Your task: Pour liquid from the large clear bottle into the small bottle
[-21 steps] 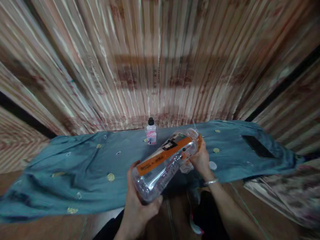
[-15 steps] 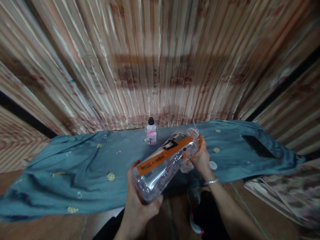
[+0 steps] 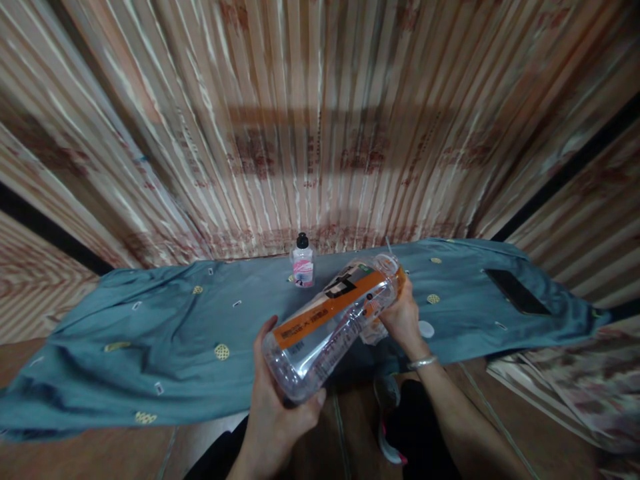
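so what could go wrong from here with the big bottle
The small black-capped bottle stands upright just behind the neck of the tilted plastic bottle; a swing could topple it.
The left hand grips only the rounded base, so the bottle might slip.
A white cap lies loose beside the right hand and may get brushed off the blue cloth.
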The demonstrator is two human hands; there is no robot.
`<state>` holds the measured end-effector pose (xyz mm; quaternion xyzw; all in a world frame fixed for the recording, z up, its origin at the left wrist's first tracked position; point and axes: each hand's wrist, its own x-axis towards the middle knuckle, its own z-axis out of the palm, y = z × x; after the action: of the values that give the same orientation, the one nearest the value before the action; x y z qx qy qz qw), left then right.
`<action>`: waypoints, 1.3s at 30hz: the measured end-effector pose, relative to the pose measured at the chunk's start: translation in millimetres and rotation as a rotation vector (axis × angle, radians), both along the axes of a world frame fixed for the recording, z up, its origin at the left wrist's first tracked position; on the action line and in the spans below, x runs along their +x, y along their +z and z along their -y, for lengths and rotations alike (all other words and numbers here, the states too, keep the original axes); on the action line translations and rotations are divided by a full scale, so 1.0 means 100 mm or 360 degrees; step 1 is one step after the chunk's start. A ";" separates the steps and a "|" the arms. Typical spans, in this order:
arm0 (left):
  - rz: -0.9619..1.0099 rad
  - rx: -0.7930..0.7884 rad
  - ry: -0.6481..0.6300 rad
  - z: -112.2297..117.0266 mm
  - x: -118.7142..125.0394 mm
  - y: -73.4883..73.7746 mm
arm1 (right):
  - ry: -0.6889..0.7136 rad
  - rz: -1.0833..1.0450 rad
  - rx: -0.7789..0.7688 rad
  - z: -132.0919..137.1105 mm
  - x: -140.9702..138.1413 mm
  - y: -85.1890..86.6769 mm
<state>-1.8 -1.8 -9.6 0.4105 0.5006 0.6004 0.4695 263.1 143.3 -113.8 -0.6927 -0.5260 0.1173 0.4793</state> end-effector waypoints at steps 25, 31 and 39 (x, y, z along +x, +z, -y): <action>-0.0036 0.0075 0.0085 0.00 0.03 -0.02 | 0.0046 0.0033 0.0094 0.03 -0.01 0.00; -0.0008 0.0027 0.0128 0.02 0.03 0.02 | 0.0037 0.0018 0.0047 0.05 -0.01 0.02; -0.0123 0.0077 0.0160 0.02 0.01 -0.03 | 0.0016 0.0014 0.0002 0.05 -0.01 0.02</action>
<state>-0.9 -3.5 -12.3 0.4190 0.5238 0.6187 0.4090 262.0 138.0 -112.1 -0.6903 -0.5316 0.1164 0.4768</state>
